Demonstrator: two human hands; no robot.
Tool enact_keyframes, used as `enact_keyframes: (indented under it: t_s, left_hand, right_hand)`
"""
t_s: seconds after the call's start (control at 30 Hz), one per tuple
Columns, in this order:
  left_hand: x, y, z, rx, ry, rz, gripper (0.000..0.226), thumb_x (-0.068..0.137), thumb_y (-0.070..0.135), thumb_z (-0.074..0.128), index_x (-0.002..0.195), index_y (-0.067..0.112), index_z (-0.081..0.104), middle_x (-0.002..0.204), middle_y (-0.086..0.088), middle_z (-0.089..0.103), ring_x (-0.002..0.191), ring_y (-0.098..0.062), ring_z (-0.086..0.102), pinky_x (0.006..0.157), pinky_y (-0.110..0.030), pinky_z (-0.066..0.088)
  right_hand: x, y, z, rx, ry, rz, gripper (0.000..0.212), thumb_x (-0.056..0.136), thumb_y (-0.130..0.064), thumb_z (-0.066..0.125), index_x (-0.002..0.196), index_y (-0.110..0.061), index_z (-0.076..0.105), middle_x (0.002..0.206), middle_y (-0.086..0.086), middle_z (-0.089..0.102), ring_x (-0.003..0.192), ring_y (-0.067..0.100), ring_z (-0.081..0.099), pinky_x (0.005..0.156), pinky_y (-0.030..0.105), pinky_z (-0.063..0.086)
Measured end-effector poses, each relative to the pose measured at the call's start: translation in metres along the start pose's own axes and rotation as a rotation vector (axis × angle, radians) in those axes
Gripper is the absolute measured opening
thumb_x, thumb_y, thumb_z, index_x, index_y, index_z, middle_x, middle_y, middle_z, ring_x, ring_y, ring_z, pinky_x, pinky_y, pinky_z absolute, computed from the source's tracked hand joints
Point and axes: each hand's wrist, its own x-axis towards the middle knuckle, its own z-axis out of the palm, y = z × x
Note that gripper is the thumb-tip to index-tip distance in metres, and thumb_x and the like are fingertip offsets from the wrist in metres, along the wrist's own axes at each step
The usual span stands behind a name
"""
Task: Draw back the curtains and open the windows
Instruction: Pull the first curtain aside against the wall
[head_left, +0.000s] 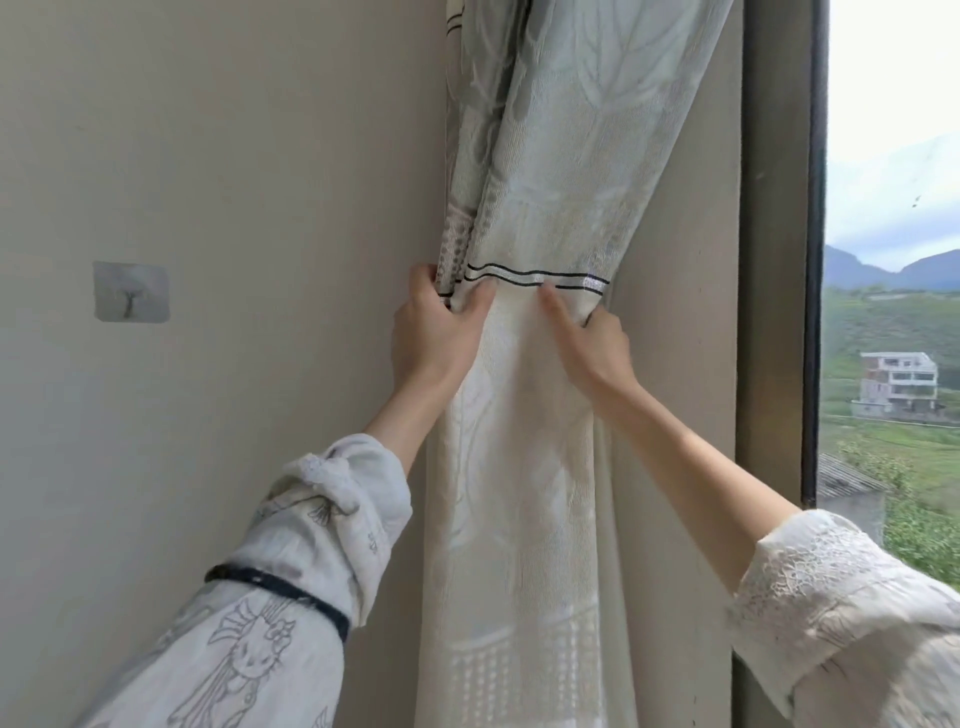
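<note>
The curtain (524, 441) is gathered into a bunch against the beige wall (234, 156), just beside the dark window frame (779, 260). Its left edge is gripped by the left hand (436, 332); folds at the right are pinched by the right hand (592, 343). A stick-on hook (131, 292) is fixed to the wall. The window (893, 260) is possibly shut.

Both arms reached up and forward, sleeves pushed back from bare forearms. The left hand (436, 325) was curled shut in a tight grip; the right hand (592, 345) pinched, forefinger extended.
</note>
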Motion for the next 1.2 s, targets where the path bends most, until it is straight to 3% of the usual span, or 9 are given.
enact_keyframes:
  t_s: [0.17,0.37,0.6,0.67,0.8,0.87,0.97,1.07,1.2]
  left_hand:
    - [0.014,0.006,0.014,0.09,0.027,0.106,0.038,0.076,0.049,0.062,0.091,0.017,0.048,0.081,0.002,0.059,0.08,-0.028,0.058,0.069,-0.036,0.047]
    - [0.04,-0.026,0.021,-0.046,0.016,0.105,0.028,0.082,0.034,0.062,0.095,0.01,0.055,0.083,0.003,0.059,0.077,-0.017,0.054,0.064,-0.021,0.037]
    - [0.082,-0.08,0.049,-0.012,0.068,0.112,0.024,0.086,0.021,0.06,0.099,0.002,0.056,0.092,-0.01,0.063,0.078,-0.021,0.052,0.059,-0.019,0.029]
    - [0.088,-0.097,0.055,0.033,0.081,0.146,0.026,0.087,0.018,0.058,0.102,-0.003,0.055,0.098,-0.018,0.066,0.082,-0.026,0.056,0.066,-0.025,0.033]
    - [0.095,-0.132,0.064,0.04,0.065,0.156,0.027,0.09,0.017,0.053,0.106,-0.004,0.051,0.103,-0.02,0.065,0.091,-0.027,0.06,0.081,-0.036,0.046]
    - [0.092,-0.138,0.063,-0.012,0.06,0.167,0.019,0.09,0.012,0.052,0.102,-0.004,0.051,0.095,-0.015,0.063,0.086,-0.022,0.059,0.075,-0.027,0.043]
    - [0.082,-0.133,0.062,-0.028,0.09,0.165,0.007,0.089,0.008,0.053,0.094,0.004,0.051,0.084,-0.006,0.054,0.077,-0.017,0.05,0.067,-0.028,0.037]
    - [0.067,-0.124,0.059,-0.037,0.139,0.122,0.014,0.088,0.01,0.055,0.094,-0.002,0.052,0.085,-0.002,0.055,0.078,-0.016,0.049,0.061,-0.022,0.029]
    - [0.039,-0.116,0.049,-0.036,0.13,0.063,0.017,0.087,0.018,0.057,0.088,0.003,0.049,0.081,-0.013,0.058,0.074,-0.025,0.048,0.06,-0.024,0.025]
  right_hand:
    - [0.017,-0.002,0.0,0.024,0.16,-0.07,0.064,0.087,-0.058,0.044,0.13,-0.01,0.042,0.131,0.007,0.055,0.124,0.026,0.045,0.098,0.035,0.036]
    - [0.032,0.011,0.027,-0.251,0.219,-0.262,0.043,0.096,-0.04,0.036,0.119,-0.006,0.049,0.131,0.019,0.047,0.115,0.037,0.048,0.089,0.042,0.041]
    - [0.073,0.04,0.086,-0.52,0.276,-0.328,0.042,0.098,-0.038,0.032,0.125,-0.01,0.05,0.125,0.018,0.052,0.118,0.035,0.046,0.078,0.046,0.045]
    - [0.079,0.048,0.105,-0.559,0.281,-0.341,0.041,0.097,-0.035,0.035,0.128,-0.01,0.048,0.126,0.018,0.052,0.118,0.035,0.046,0.078,0.046,0.045]
    - [0.087,0.067,0.133,-0.549,0.234,-0.351,0.039,0.097,-0.031,0.039,0.124,-0.006,0.051,0.129,0.021,0.053,0.12,0.037,0.047,0.083,0.046,0.044]
    - [0.083,0.07,0.136,-0.527,0.228,-0.356,0.039,0.097,-0.03,0.039,0.122,-0.004,0.053,0.126,0.021,0.055,0.117,0.038,0.049,0.087,0.046,0.042]
    - [0.075,0.07,0.129,-0.502,0.202,-0.342,0.038,0.097,-0.029,0.036,0.122,-0.005,0.053,0.122,0.02,0.057,0.111,0.038,0.05,0.09,0.045,0.039]
    - [0.064,0.065,0.116,-0.487,0.161,-0.286,0.04,0.097,-0.033,0.034,0.126,-0.009,0.048,0.123,0.017,0.057,0.111,0.036,0.049,0.091,0.045,0.04]
    - [0.042,0.061,0.101,-0.446,0.118,-0.248,0.042,0.098,-0.033,0.031,0.133,-0.011,0.042,0.134,0.014,0.049,0.118,0.036,0.045,0.097,0.044,0.039]
